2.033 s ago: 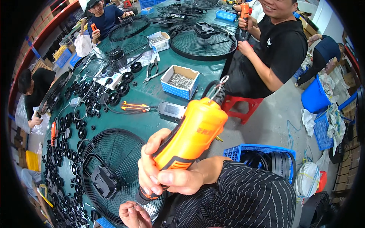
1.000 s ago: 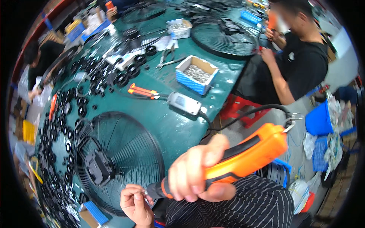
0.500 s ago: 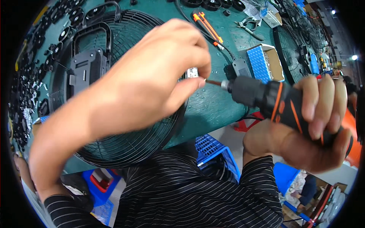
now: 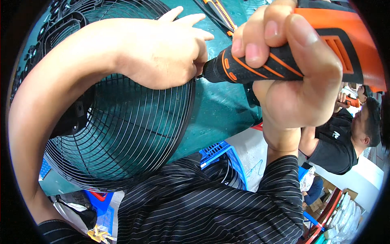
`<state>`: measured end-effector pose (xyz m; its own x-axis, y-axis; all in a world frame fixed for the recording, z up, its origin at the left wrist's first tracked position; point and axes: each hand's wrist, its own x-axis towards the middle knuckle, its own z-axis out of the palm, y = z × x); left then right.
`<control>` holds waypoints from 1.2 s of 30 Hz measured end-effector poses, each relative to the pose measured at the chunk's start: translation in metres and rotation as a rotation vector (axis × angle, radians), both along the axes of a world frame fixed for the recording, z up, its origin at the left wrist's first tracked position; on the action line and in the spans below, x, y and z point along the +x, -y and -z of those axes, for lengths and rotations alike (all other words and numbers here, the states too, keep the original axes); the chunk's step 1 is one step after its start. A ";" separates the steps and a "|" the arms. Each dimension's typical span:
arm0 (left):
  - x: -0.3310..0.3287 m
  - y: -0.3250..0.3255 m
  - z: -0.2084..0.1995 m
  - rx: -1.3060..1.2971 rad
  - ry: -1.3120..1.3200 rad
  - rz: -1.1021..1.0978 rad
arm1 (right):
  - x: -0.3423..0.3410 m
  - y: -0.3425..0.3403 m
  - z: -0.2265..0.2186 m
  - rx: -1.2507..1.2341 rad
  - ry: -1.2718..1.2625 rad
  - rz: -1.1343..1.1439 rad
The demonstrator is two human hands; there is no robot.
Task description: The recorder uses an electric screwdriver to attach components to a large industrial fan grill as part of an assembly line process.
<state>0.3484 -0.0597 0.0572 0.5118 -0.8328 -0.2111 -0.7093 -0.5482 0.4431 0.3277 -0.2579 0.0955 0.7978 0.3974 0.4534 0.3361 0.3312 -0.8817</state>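
My right hand (image 4: pixel 300 77) is wrapped round an orange and black power drill (image 4: pixel 225 67), held level with its nose pointing left. My left hand (image 4: pixel 170 53) reaches across a round black wire fan guard (image 4: pixel 150 134) on the green table. Its other fingers are spread, while the index finger bends down at the drill's tip, beside the guard's right rim. The thumb is hidden, and so is whatever sits between finger and drill tip. Beneath my left forearm, part of a black housing (image 4: pixel 73 118) shows in the middle of the guard.
An orange utility knife (image 4: pixel 221 14) lies on the table (image 4: pixel 215 105) beyond my hands. Below the table edge stands a blue plastic crate (image 4: pixel 239 162) with black parts inside. Another person (image 4: pixel 345 134) in a black shirt works at the right. Black parts crowd the far left.
The drill has moved left and away from me, its tip now at the guard's rim. My left hand has moved with it, spreading its outer fingers. The view has shifted.
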 end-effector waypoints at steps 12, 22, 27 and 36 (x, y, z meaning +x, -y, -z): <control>-0.009 -0.002 0.005 -0.300 0.055 -0.015 | 0.003 -0.004 0.011 -0.075 -0.026 -0.003; 0.002 -0.007 0.004 -0.058 -0.116 0.087 | -0.010 -0.017 0.004 -0.152 0.005 -0.031; -0.004 0.002 -0.002 0.081 -0.136 -0.029 | -0.026 -0.038 -0.007 -0.158 -0.015 0.027; 0.008 0.006 -0.008 0.112 -0.276 0.053 | -0.017 -0.040 -0.008 -0.173 0.102 -0.104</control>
